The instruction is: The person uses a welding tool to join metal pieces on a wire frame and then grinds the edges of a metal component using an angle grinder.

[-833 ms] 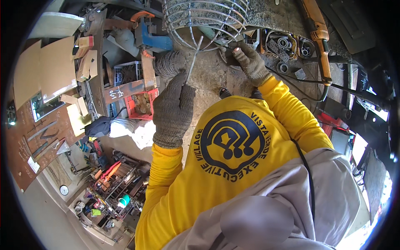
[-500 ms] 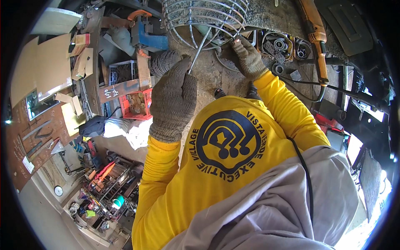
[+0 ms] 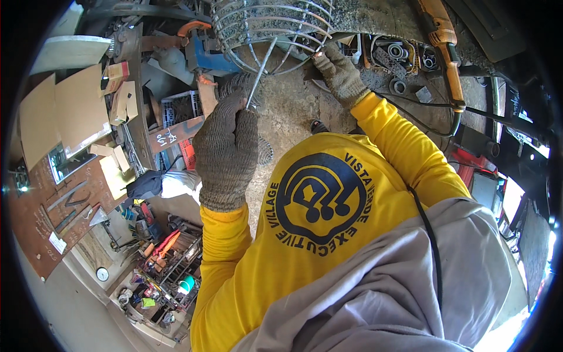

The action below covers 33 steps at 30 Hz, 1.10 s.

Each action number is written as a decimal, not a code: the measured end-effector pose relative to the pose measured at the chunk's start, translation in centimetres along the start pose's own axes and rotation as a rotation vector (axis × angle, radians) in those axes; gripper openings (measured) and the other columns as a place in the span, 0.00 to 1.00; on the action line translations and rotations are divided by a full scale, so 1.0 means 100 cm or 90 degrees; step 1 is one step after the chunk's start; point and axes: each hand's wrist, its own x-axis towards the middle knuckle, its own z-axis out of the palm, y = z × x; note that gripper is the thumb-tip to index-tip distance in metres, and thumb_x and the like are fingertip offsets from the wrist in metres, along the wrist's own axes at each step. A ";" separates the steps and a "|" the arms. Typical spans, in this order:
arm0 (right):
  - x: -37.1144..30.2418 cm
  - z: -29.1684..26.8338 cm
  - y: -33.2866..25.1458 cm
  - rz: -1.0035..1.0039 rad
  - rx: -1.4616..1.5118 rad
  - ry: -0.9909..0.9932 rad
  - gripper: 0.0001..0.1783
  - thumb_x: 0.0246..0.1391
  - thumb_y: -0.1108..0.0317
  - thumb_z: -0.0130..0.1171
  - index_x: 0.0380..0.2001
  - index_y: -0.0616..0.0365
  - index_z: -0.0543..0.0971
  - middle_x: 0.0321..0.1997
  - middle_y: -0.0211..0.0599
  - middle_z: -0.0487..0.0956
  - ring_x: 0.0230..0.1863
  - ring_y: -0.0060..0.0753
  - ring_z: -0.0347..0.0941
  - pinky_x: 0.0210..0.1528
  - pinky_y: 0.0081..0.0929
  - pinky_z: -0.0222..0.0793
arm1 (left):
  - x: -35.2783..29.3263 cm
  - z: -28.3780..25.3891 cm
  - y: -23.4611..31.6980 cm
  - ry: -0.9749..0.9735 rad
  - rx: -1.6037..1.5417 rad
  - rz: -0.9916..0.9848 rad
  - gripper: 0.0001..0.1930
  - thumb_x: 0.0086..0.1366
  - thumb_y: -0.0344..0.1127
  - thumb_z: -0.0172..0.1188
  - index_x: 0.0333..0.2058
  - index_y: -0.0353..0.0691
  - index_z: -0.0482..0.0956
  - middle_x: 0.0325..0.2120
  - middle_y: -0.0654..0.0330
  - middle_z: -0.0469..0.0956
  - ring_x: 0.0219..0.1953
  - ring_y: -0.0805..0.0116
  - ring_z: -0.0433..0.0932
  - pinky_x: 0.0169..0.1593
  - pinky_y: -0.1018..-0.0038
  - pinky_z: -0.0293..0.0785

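A round cage of bent metal rods (image 3: 272, 22) stands at the top of the view, on the edge of a dark worktop. My left hand (image 3: 226, 155), in a brown knit glove, is closed round the lower end of a thin straight metal rod (image 3: 261, 71). The rod slants up and right, and its far end overlaps the cage's lower hoops; whether it touches them I cannot tell. My right hand (image 3: 342, 76), in a similar glove, is closed by the cage's lower right rim. Its fingertips meet at the bar there, with a small bright spot at their tips.
An orange angle grinder (image 3: 443, 47) lies right of the cage, its cable trailing below. Metal rings (image 3: 397, 53) fill a bin beneath the worktop. At left are a blue vise (image 3: 212, 54), cardboard sheets (image 3: 82, 108) and a rusty steel plate (image 3: 64, 211). Cluttered tool shelves (image 3: 170, 258) stand lower left.
The view has turned a little, so the cage and both hands sit farther left. My left hand with the rod is slightly lower. Both hands keep their hold.
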 end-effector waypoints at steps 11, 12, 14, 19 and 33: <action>-0.003 0.005 0.009 -0.070 -0.077 0.047 0.20 0.65 0.55 0.54 0.43 0.65 0.77 0.32 0.36 0.81 0.33 0.25 0.77 0.38 0.22 0.74 | 0.006 0.013 0.004 0.038 0.019 0.047 0.12 0.62 0.31 0.60 0.44 0.38 0.79 0.38 0.52 0.82 0.38 0.58 0.83 0.41 0.69 0.78; -0.003 0.005 0.009 -0.091 -0.111 0.058 0.20 0.65 0.55 0.54 0.43 0.65 0.77 0.32 0.36 0.81 0.33 0.25 0.77 0.38 0.22 0.74 | 0.005 0.013 0.004 0.028 0.019 0.038 0.13 0.62 0.31 0.61 0.45 0.37 0.79 0.39 0.51 0.82 0.39 0.59 0.83 0.43 0.70 0.78; -0.005 0.007 0.005 -0.135 -0.179 0.079 0.20 0.65 0.55 0.54 0.43 0.65 0.77 0.32 0.37 0.81 0.32 0.25 0.77 0.38 0.22 0.74 | 0.004 0.013 0.005 0.016 0.024 0.033 0.14 0.62 0.31 0.62 0.46 0.35 0.79 0.39 0.51 0.82 0.39 0.61 0.83 0.44 0.71 0.78; -0.009 0.007 -0.003 -0.073 -0.127 0.046 0.22 0.64 0.53 0.55 0.43 0.66 0.76 0.33 0.37 0.81 0.32 0.25 0.77 0.37 0.22 0.74 | -0.001 0.016 -0.001 0.036 0.038 0.079 0.14 0.61 0.30 0.62 0.46 0.35 0.79 0.37 0.52 0.82 0.36 0.64 0.83 0.41 0.72 0.77; -0.033 -0.001 0.007 0.047 -0.084 0.029 0.23 0.63 0.53 0.56 0.48 0.64 0.75 0.34 0.38 0.80 0.33 0.26 0.75 0.37 0.24 0.74 | 0.057 -0.002 -0.022 0.158 0.078 0.139 0.12 0.64 0.35 0.59 0.44 0.37 0.78 0.39 0.53 0.82 0.41 0.58 0.82 0.46 0.68 0.77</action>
